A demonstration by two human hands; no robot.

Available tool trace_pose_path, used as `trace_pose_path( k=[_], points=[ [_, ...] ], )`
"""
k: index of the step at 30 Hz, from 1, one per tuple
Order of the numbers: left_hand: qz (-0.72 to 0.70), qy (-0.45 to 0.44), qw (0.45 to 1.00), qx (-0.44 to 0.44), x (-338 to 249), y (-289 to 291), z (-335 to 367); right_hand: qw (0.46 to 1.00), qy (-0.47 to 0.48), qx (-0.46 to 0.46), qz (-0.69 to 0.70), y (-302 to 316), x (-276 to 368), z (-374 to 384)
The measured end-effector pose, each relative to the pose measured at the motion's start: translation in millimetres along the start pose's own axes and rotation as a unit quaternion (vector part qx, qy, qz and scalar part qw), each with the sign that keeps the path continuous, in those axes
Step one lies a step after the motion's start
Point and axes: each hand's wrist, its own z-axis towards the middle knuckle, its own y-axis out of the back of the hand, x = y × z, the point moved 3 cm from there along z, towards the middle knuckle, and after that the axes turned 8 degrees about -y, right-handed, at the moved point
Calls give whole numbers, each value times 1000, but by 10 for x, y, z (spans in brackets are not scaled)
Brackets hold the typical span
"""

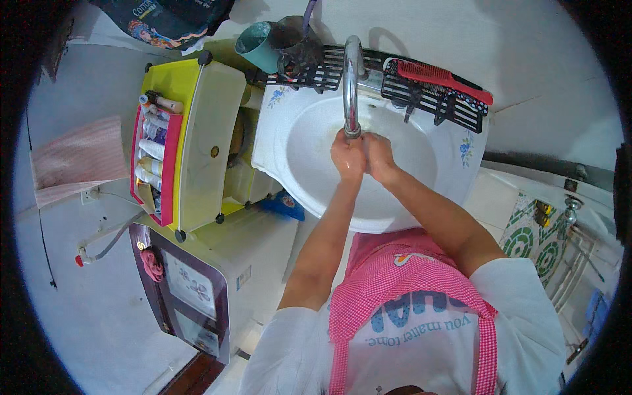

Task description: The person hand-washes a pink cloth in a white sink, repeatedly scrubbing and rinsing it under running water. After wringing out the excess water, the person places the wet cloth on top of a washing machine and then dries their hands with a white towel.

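basin point(309, 158), work seemingly under way, not finished.
my left hand point(349, 158) and right hand point(379, 157) meet over it, together just below the mouth of the chrome faucet point(351, 92); their inner sides are hidden, so i cannot tell whether they close on anything. a wet glint suggests a start; drawing away is left.

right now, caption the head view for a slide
Both hands close together beneath a chrome faucet, over a white sink.
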Motion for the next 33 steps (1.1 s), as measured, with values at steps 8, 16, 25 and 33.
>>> trace_pose_path(
  k=[8, 16, 25, 33],
  points=[
    [143, -177, 965, 133, -370, -9, -169, 892, -227, 274, 278, 111, -255, -74],
    [195, -358, 865, 292, -565, -138, -460, 887, -281, 267, 251, 531, -425, -146],
    [178, -271, 870, 371, -299, -76, -552, 926, -295, 153, 176, 769, -710, 99],
    [-258, 295, 899, 196, 409, 214, -663, 983, -33, 170, -58, 438, 378, -284]
  ],
)
